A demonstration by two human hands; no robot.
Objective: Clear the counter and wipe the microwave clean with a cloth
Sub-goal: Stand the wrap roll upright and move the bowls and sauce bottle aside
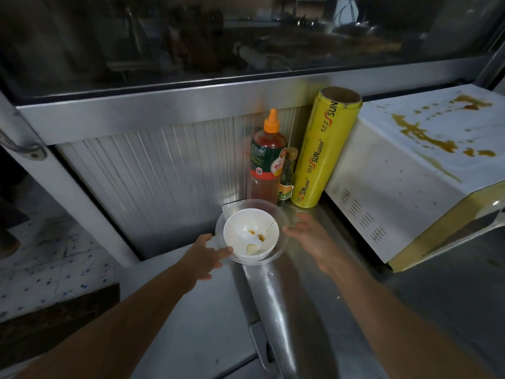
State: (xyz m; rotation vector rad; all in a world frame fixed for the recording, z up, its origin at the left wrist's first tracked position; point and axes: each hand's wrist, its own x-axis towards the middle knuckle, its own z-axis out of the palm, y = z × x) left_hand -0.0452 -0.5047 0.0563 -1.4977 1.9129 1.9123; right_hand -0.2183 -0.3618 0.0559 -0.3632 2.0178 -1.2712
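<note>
A brushed stainless-steel worktop (300, 310), smooth and dully reflective, is seen stretching away from the viewer to a ribbed metal back panel (164, 173) under a dark glass window. At the right, a boxy white microwave (410, 187) with a yellowed front edge is set on the worktop; its flat top is streaked and spotted with brown dried sauce, and rows of vent slots are cut in its side wall. Just beside its left rear corner a tall yellow cylinder of cling wrap (319, 154) is stood on end, its cardboard core open at the top. Left of that roll, a clear plastic sauce bottle (266, 157) with an orange nozzle cap and a green and red label is stood upright, and a small glass bottle (287, 179) with a gold cap is placed between the two. Nearer the viewer, a round clear plastic bowl (281, 214) is seen with a white bowl (251, 231) nested inside it, smeared with brown residue. Both bare forearms are stretched forward. The left hand (202, 255) is held relaxed, fingers spread, fingertips touching the clear rim. The right hand (308, 236) is held uncurled, fingers straight at the opposite rim; nothing is grasped.
</note>
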